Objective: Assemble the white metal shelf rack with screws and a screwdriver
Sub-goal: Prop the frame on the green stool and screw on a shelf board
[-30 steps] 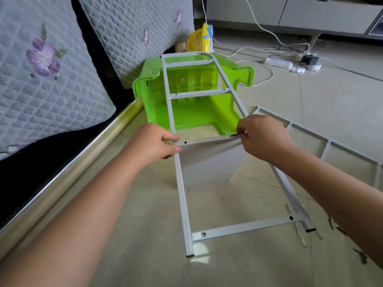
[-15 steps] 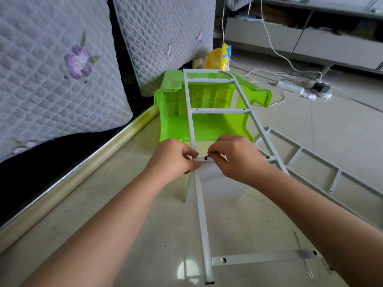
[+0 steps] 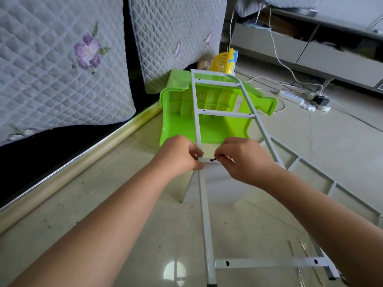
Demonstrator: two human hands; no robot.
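Observation:
A white metal ladder-shaped side frame (image 3: 205, 214) slopes up from the floor and leans on an overturned green plastic stool (image 3: 219, 125). My left hand (image 3: 180, 154) grips the frame's left rail at its middle crossbar. My right hand (image 3: 240, 160) pinches a small black screw (image 3: 213, 159), whose tip points at the left end of that crossbar. A white panel hangs under the crossbar, partly hidden by my hands. A second white side frame (image 3: 323, 183) lies flat on the floor to the right.
Quilted cushions (image 3: 62, 65) and a sofa edge with a gold rail (image 3: 83, 162) run along the left. A yellow basket (image 3: 223, 61) stands behind the stool. A power strip with cables (image 3: 294, 98) lies at the back right. Thin metal rods (image 3: 304, 259) lie near the frame's foot.
My right hand has moved with the screw from the crossbar's right end to its left end, close to my left hand. The camera has come closer and tilted up.

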